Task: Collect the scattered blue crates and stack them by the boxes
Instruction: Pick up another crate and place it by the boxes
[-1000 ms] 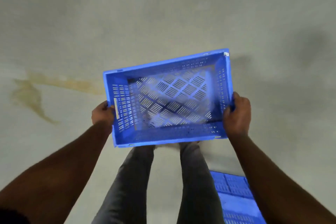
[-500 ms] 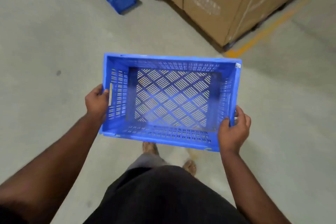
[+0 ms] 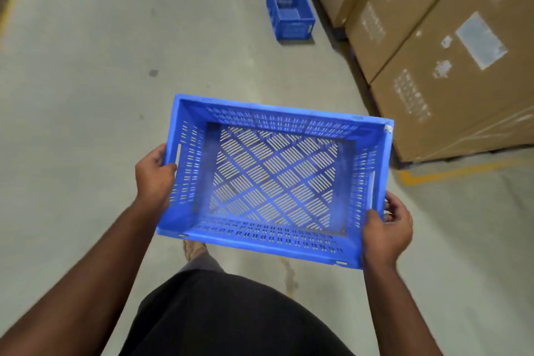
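I carry an empty blue slotted crate (image 3: 274, 176) level in front of my waist, above the floor. My left hand (image 3: 154, 176) grips its left end wall near the handle slot. My right hand (image 3: 385, 230) grips the right end wall at the near corner. A second blue crate (image 3: 290, 11) stands upright on the floor ahead, right beside the row of large cardboard boxes (image 3: 439, 46) on the right.
The grey concrete floor (image 3: 115, 66) stretches open to the left and ahead. A yellow floor line (image 3: 450, 172) runs past the near corner of the boxes. My foot (image 3: 193, 248) shows just under the crate.
The view has swung from bare floor toward the boxes. The far crate and boxes now appear ahead and to the right, closer than before. Both hands keep their hold on the crate.
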Available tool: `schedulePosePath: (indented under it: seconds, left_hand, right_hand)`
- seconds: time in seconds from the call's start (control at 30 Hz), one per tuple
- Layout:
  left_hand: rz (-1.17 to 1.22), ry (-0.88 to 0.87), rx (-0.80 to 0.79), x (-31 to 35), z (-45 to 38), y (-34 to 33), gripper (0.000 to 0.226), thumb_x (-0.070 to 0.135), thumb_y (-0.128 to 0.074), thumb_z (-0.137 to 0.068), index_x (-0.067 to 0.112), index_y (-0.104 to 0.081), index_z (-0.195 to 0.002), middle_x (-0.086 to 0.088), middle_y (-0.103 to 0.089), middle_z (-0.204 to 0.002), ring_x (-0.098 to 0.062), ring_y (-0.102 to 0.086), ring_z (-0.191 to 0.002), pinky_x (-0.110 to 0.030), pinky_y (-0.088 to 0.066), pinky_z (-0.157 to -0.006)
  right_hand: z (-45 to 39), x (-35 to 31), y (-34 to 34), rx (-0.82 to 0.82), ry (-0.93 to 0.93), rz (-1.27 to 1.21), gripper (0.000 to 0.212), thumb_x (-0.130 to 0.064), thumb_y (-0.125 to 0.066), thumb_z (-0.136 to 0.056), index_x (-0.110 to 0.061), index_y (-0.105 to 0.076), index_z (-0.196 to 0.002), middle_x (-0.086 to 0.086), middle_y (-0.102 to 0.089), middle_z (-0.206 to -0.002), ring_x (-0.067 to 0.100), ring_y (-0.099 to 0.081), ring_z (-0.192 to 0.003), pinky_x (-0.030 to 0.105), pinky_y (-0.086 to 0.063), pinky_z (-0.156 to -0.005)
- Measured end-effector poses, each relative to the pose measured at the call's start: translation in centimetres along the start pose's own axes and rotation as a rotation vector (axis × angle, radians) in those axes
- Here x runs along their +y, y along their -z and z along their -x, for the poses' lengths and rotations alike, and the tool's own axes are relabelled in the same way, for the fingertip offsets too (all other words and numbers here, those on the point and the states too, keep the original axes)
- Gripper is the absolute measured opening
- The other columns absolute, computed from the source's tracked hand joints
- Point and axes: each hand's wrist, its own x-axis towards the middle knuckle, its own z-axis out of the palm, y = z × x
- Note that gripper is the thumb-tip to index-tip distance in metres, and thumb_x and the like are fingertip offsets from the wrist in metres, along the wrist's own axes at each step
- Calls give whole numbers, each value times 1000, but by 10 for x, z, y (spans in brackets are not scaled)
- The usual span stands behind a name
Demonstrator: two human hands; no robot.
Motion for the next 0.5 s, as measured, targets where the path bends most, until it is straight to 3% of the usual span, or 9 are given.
schedulePosePath:
  seconds: [0.17, 0.33, 0.5]
  left_hand:
    - [-31, -44, -90, 24, -85, 45, 72, -16, -51, -82, 50, -73, -97, 22, -75, -101, -6, -71, -96, -34, -55, -94]
    - [8, -75, -94, 67, -167, 89, 60, -18, -49, -86, 32, -68, -113, 21, -73, -110, -8, -70, -108, -30, -54, -97]
    - [42, -85, -96, 110, -267, 109, 56, -20, -46, -86, 25, -69, -111, 19, -75, -104, -3, -71, -98, -23, -57, -87]
  right_hand:
    - [16, -35, -85, 46, -20, -30, 47, -13, -69, -78, -30, -69, -122, 6, -70, -115, 16, -62, -84, 42, -55, -91]
    - [34, -92, -171, 75, -42, -81, 40, -18, -74, -82, -18, -72, -122, 11, -72, -115, 15, -62, -84, 33, -54, -86]
    - [34, -140, -268, 77, -74, -127, 39, -21, -75, -80, -20, -72, -119, 9, -72, -112, 13, -59, -77, 35, -55, -85]
